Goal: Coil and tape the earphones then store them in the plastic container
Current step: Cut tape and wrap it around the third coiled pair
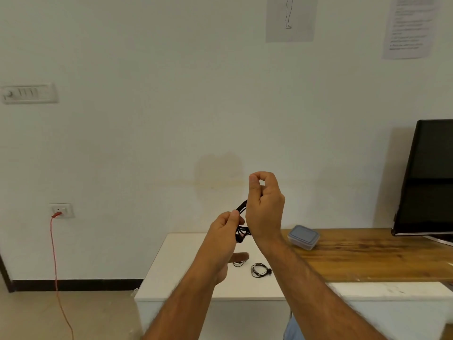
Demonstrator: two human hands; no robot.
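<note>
Black earphones [242,232] hang as a loose bundle of loops between my two raised hands, above the white table [176,271]. My left hand [226,225] pinches the cable at the bundle's left side. My right hand [264,204] has the loops against its palm side, thumb and forefinger pinched together at the top; what they pinch cannot be made out. A coiled pair of earphones [260,270] lies on the white table, and another small coil [239,263] lies left of it beside a brown tape roll [241,255]. The lidded plastic container [303,237] stands on the wooden top.
A wooden desk surface [367,253] extends to the right, carrying a dark monitor [426,177] at its far right. A red cable [55,253] hangs from a wall socket at the left. The wall is close behind the tables.
</note>
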